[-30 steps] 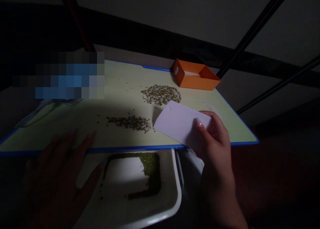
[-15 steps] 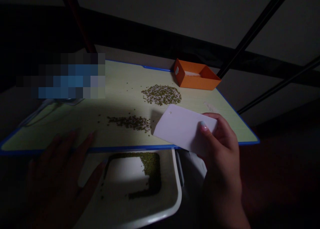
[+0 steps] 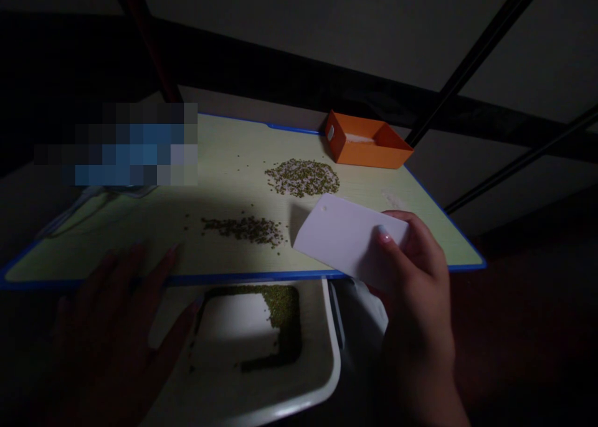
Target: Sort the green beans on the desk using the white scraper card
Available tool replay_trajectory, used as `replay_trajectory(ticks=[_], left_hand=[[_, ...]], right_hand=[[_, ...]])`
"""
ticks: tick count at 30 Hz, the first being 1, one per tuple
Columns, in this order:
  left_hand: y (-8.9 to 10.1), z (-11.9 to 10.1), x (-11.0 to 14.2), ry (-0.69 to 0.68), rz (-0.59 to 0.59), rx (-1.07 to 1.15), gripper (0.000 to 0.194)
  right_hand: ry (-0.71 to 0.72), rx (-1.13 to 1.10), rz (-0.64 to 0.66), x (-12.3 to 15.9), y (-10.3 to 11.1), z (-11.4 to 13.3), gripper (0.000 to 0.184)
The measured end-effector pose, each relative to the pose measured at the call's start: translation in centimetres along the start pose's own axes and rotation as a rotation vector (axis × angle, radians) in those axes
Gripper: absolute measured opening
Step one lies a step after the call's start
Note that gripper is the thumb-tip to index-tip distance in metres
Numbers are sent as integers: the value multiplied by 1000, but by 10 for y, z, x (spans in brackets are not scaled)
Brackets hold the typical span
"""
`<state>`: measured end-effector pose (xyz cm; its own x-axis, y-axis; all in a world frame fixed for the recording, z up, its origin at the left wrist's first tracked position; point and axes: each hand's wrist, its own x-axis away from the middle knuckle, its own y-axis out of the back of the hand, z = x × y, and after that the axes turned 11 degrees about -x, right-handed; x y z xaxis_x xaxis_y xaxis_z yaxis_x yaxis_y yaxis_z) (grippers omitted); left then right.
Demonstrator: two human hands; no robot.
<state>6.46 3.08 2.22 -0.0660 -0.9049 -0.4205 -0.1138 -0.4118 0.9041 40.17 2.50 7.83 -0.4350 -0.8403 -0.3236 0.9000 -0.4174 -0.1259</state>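
My right hand (image 3: pixel 418 265) grips a flat white plastic card (image 3: pixel 343 234) with a small hole in one corner, thumb on top. The card is tilted over the board's near right part. Left of it lies a small streak of dark green beans (image 3: pixel 247 229). Farther back is a wider pile mixing green beans with pale grains (image 3: pixel 303 177). My left hand (image 3: pixel 116 327) is in shadow, fingers spread over the board's near left edge, holding nothing. Below the edge, a white tub (image 3: pixel 332 352) has green beans (image 3: pixel 287 327) gathered along its far and right sides.
An orange open box (image 3: pixel 374 156) with white stuff inside stands at the board's back right corner. The pale board (image 3: pixel 219 153) has a blue rim. A blurred-out blue object (image 3: pixel 135 147) and a cable (image 3: pixel 70 209) lie at the left. A wall rises behind.
My right hand and the card have shifted slightly to the right, away from the near streak of beans. My left hand stays nearly in place, and the beans look the same.
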Motion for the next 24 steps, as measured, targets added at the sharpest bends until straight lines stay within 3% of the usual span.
replay_trajectory(ticks=[9,24], left_hand=[[-1,-3,-1,0,-21,2,64],[-2,-2,0,17,-6,11,65]], right_hand=[[20,18,-24,-5,-5,-7,7],[28,-11,81,2,-13,-3,7]])
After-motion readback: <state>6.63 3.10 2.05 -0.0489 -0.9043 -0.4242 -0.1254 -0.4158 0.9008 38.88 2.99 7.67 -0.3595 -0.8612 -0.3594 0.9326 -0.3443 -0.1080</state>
